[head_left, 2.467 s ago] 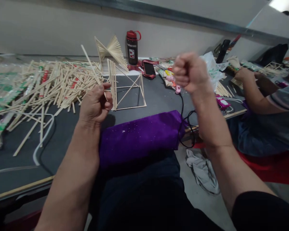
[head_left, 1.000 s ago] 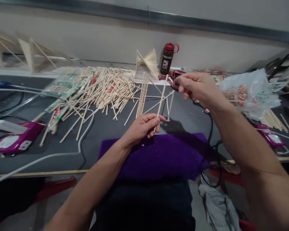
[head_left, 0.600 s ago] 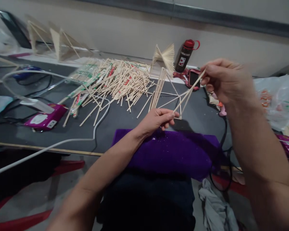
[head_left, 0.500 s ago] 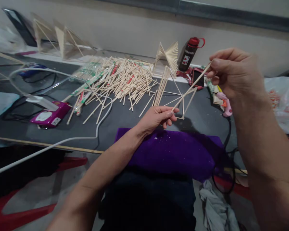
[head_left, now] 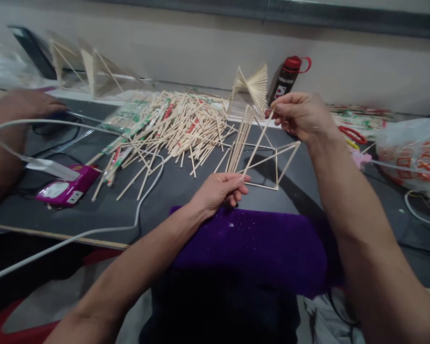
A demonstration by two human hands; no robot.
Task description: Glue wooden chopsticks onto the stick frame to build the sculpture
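Note:
A thin wooden stick (head_left: 259,142) slants between my two hands. Its lower end is pinched in my left hand (head_left: 226,190), just above the purple cloth (head_left: 246,243). At its upper end, the fingertips of my right hand (head_left: 300,114) are closed on it. Behind and beside the stick stands a stick frame (head_left: 277,167) on the dark table, with a row of upright sticks (head_left: 240,141) on its left side. A large pile of loose sticks (head_left: 189,122) lies left of the frame.
A twisted stick model (head_left: 252,88) and a dark bottle (head_left: 285,79) stand at the back. Left are a purple power adapter (head_left: 66,188), a white cable (head_left: 139,210) and another person's hand (head_left: 28,107). A pink glue gun (head_left: 360,157) and plastic bag (head_left: 411,153) are right.
My right hand has moved left and down with the stick's upper end, and my left hand slightly left and down. Another person's hand has come in at the left. The view has shifted a little.

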